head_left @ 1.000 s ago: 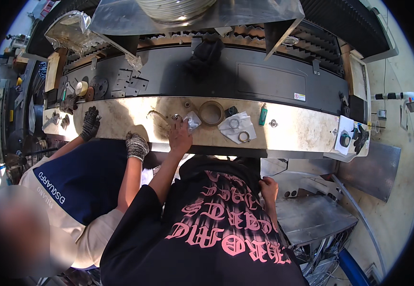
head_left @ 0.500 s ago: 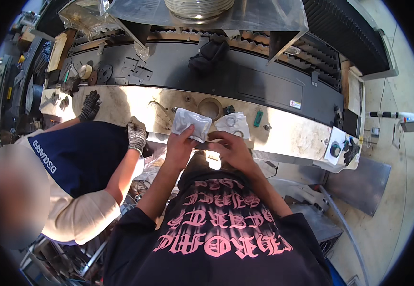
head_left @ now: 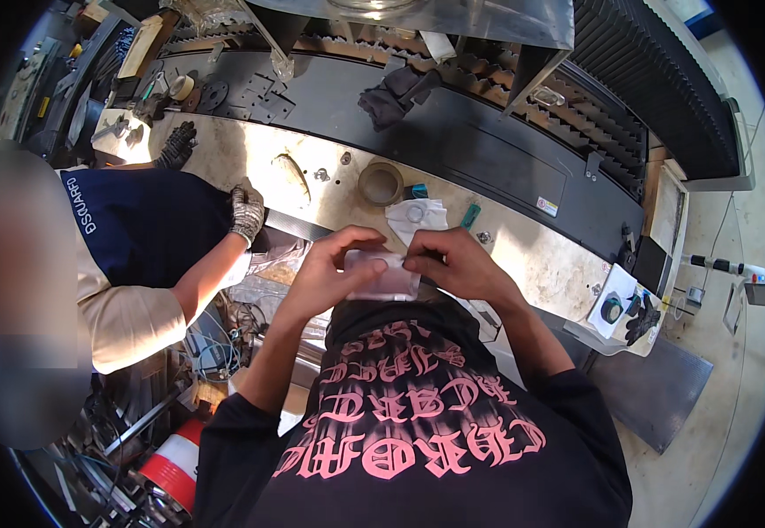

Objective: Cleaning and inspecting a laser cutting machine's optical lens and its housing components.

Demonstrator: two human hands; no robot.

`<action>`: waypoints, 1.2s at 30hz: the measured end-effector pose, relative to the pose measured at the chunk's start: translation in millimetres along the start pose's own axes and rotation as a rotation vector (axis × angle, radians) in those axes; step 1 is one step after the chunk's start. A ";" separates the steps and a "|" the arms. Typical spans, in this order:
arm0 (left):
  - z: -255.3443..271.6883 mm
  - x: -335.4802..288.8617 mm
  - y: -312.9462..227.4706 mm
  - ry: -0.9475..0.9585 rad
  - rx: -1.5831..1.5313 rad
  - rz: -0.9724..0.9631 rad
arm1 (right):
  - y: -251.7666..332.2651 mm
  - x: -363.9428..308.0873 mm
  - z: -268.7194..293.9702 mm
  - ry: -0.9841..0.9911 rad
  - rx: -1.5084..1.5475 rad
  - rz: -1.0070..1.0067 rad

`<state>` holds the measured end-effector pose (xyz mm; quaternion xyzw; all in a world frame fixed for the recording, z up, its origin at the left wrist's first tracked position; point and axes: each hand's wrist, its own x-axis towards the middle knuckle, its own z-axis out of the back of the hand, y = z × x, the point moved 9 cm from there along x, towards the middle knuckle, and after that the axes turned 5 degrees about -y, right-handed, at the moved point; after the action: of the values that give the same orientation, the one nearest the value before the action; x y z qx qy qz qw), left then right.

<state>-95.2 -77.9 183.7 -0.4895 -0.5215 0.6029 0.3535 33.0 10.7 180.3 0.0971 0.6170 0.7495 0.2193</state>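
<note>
Close to my belly, I hold a small translucent plastic bag (head_left: 384, 280) between both hands. My left hand (head_left: 334, 271) grips its left side, thumb lying across the face. At the upper right corner, the fingers of my right hand (head_left: 463, 266) pinch the bag's edge. What lies inside cannot be made out. Just beyond my hands, a white paper sheet (head_left: 429, 217) with a clear ring (head_left: 415, 212) on it rests on the worktop (head_left: 329, 198). A brown tape roll (head_left: 380, 185) lies behind it, left of a small dark teal item (head_left: 416, 191).
On my left a co-worker's gloved hand (head_left: 246, 211) rests at the worktop edge. A green piece (head_left: 470, 216) and a small metal fitting (head_left: 485, 238) lie to the right. Farther right are a white sheet (head_left: 609, 295) and a black glove (head_left: 642, 321). Dark cloth (head_left: 395, 95) lies on the machine bed.
The bag has come back from over the worktop toward my body. My right hand, beside the bag before, now pinches its upper edge. The head view has shifted and turned slightly.
</note>
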 end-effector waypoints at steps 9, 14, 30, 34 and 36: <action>-40.8 21.8 -22.6 0.228 0.275 -0.007 | 34.1 -12.1 17.5 0.063 -0.285 0.211; -45.6 31.6 -12.8 0.069 0.185 -0.022 | 64.0 -15.4 34.7 -0.115 -0.379 0.468; -46.5 49.7 3.2 -0.323 -0.378 0.130 | 63.6 -65.4 74.2 -0.347 -0.526 0.489; -70.3 46.6 -9.5 -0.228 -0.179 0.053 | 38.6 -59.2 94.8 -0.432 -0.433 0.137; -78.9 45.2 -22.5 -0.248 -0.075 -0.113 | 45.2 -59.8 105.9 -0.604 -0.165 0.028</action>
<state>-33.7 -8.6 197.4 -0.3939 -0.6102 0.6180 0.3011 120.5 71.0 254.8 0.3056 0.4595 0.7374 0.3895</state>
